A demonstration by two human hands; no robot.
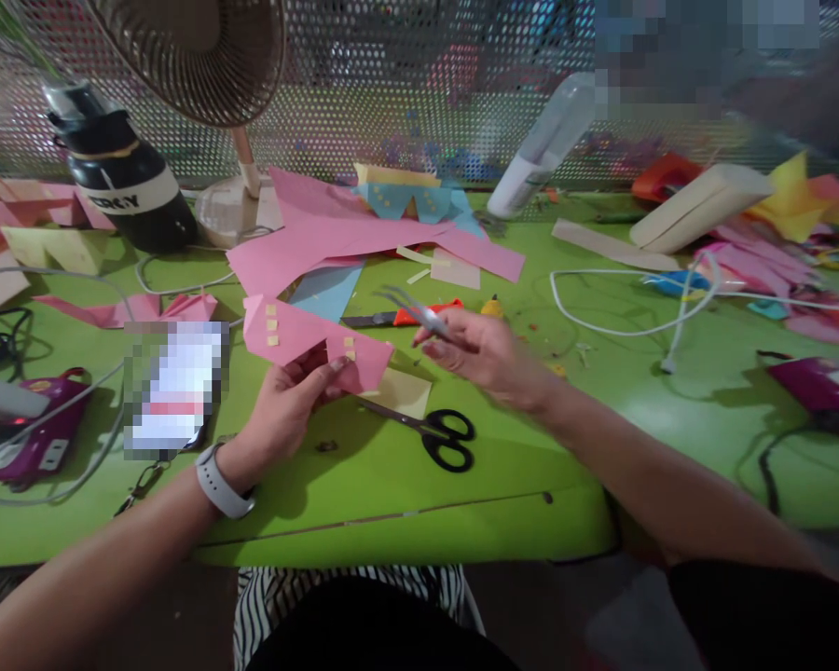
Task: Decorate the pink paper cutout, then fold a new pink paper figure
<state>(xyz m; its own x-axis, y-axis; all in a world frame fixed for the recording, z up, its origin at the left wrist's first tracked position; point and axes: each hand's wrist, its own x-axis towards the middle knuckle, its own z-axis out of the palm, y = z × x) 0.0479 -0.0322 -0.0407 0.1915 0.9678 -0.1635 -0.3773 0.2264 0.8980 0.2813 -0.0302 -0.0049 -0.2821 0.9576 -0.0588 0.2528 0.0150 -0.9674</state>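
My left hand point(290, 401) pinches the lower edge of a pink paper cutout point(300, 331), which carries several small pale-yellow squares in two groups. In my right hand point(479, 354) is a pair of metal tweezers point(423, 315), its tips pointing left above the table, apart from the cutout. Just below lie black-handled scissors point(447, 438), blades partly over a pale-yellow paper piece point(405, 391). An orange utility knife point(426, 314) rests behind the tweezers. Farther back are large pink paper sheets point(364, 238) and a blue cutout point(412, 200) with similar squares.
Left of me are a phone point(178, 387), a black bottle point(130, 177), a fan point(202, 47) and a purple device point(34, 438). On the right lie a white cable point(601, 328), a paper roll point(703, 210) and coloured scraps point(762, 261). A perforated metal screen point(364, 102) borders the table's back.
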